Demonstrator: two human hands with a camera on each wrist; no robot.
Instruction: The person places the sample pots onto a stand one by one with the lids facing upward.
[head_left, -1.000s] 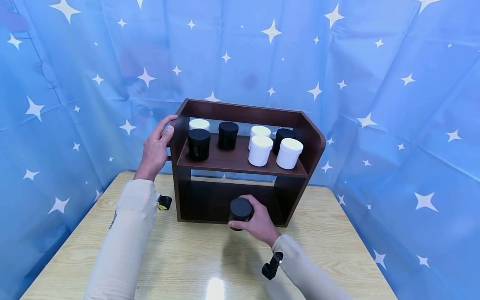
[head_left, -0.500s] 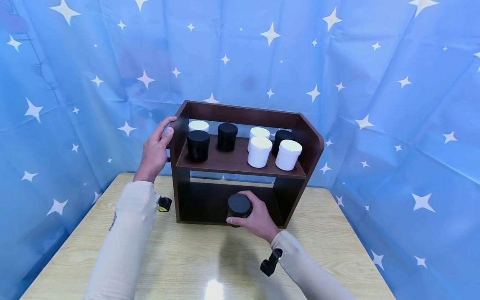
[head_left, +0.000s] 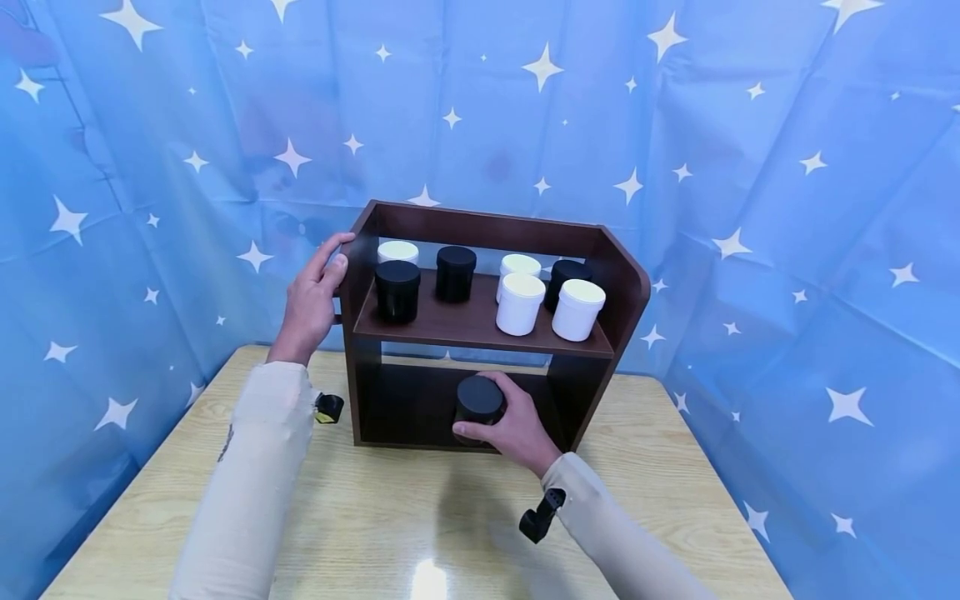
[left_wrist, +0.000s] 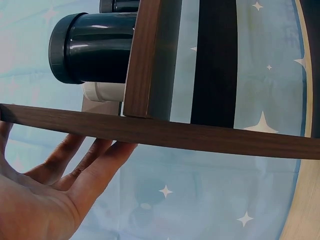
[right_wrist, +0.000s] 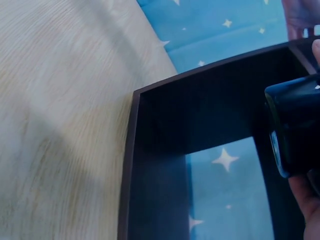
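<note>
My right hand (head_left: 519,425) grips a black lidded jar (head_left: 480,398) round its side, at the front of the lower compartment of a dark brown two-tier shelf (head_left: 480,340). In the right wrist view the jar (right_wrist: 295,125) is tilted by the camera angle, thumb and fingers on either side. Whether its base touches the lower board cannot be made out. With extended fingers, my left hand (head_left: 310,300) rests against the shelf's left side panel (left_wrist: 200,135). On the upper tier stand black jars, one (head_left: 397,292) at the front left, and white jars, one (head_left: 520,305) nearer the right.
The shelf stands on a light wooden table (head_left: 360,517). Behind and beside it hangs a blue curtain (head_left: 480,100) with white stars. The upper board sits above the jar in my right hand, and side panels bound both ends.
My right hand has moved the black jar slightly forward and up, from before the shelf's front edge to over its lower board. The left hand stays against the side panel.
</note>
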